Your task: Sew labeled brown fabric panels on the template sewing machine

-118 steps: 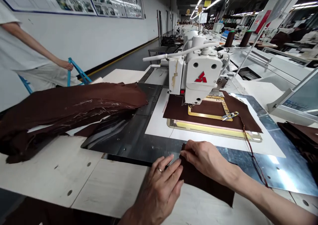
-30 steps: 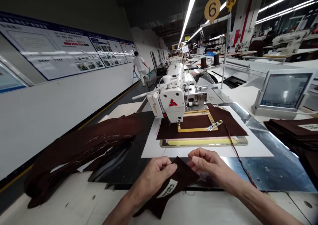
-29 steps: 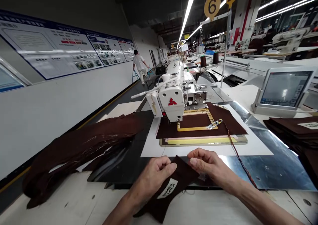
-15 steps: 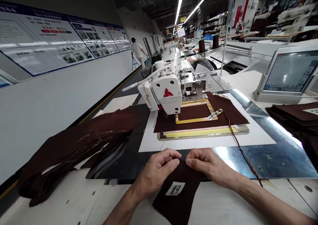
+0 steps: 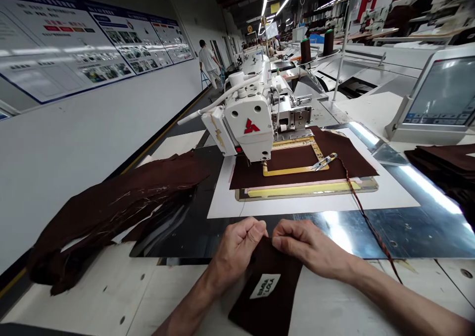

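Brown cloth piece (image 5: 274, 310) w/ white label (image 5: 264, 286) is held at near edge of tabletop (image 5: 181, 296), centre; label is printed "BIMBA Y LOLA" & is set at a slant. Upper edge of cloth is pinched btwn closed fingers of L hand (image 5: 237, 252) & closed fingers of R hand (image 5: 313, 249), the two being held just beside each other; lower part is spread toward the near side, below the hands, & is cut off by the frame edge.

Just beyond, tabletop is covered by dark metal plate (image 5: 174, 232), on which white sheet (image 5: 224, 192) is laid. On sheet, brown panel (image 5: 243, 172) is topped by yellow frame (image 5: 285, 171); thread snips (image 5: 323, 162) are rested across frame's near R corner, w/ twisted cord (image 5: 365, 217) attached & trailed over plate's near edge. Panel's far L part is overhung by white sewing machine head (image 5: 252, 128), marked w/ red logo.

To L, brown cloth heap (image 5: 126, 192) is strewn w/ loose threads; to R, brown stack (image 5: 441, 170) is placed below tilted screen (image 5: 441, 93). In bkgd, info boards (image 5: 111, 41) are mounted on L wall, & a person (image 5: 208, 61) is seen alongside.
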Available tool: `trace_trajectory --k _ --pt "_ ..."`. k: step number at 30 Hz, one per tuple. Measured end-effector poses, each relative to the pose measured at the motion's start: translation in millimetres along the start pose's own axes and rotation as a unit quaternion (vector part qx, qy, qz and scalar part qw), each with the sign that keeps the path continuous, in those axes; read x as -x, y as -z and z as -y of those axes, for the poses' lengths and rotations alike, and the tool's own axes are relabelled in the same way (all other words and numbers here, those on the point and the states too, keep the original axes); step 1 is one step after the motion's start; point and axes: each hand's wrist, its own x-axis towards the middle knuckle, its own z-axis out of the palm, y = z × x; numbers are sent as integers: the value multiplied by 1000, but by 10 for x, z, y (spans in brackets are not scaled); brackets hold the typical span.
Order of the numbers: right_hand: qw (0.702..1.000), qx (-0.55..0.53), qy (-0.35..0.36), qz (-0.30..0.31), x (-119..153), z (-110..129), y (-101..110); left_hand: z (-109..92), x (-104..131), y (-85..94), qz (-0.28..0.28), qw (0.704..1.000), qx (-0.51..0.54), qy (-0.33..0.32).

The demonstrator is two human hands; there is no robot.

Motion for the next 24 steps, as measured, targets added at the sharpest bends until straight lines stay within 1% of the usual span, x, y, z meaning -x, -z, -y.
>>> trace_trajectory --k 2,4,6,8,10,12,16,18,19,21,23,24 --pt "999 -50 -18 9 -4 -55 -1 37 5 34 2 999 51 11" --pt "996 -84 -30 14 -5 -99 0 54 16 85 22 996 89 21" --pt "994 -97 -38 18 -3 -126 1 44 27 132 43 996 78 23" --pt "994 -101 -43 20 -1 -138 1 14 31 156 61 998 29 9" --pt "993 -105 -45 20 -2 -142 1 -22 25 150 73 997 -26 -21" --pt "993 -103 -44 20 -7 -142 2 -49 11 118 74 993 -69 -67" --pt "995 -90 -39 17 -9 -130 3 -49 -20 54 57 973 -119 -189" --pt "995 -88 -41 18 -1 -122 4 -25 -32 79 28 961 -145 -232" --pt "995 -90 -43 19 3 -119 5 -8 -36 115 0 958 -161 -238" --pt "994 -96 -49 17 10 -115 8 34 -42 226 -88 954 -193 -210" --pt "993 -105 -55 12 11 -115 12 76 -40 351 -183 948 -212 -153" --pt "992 -109 -57 9 9 -117 14 90 -34 399 -207 948 -209 -125"
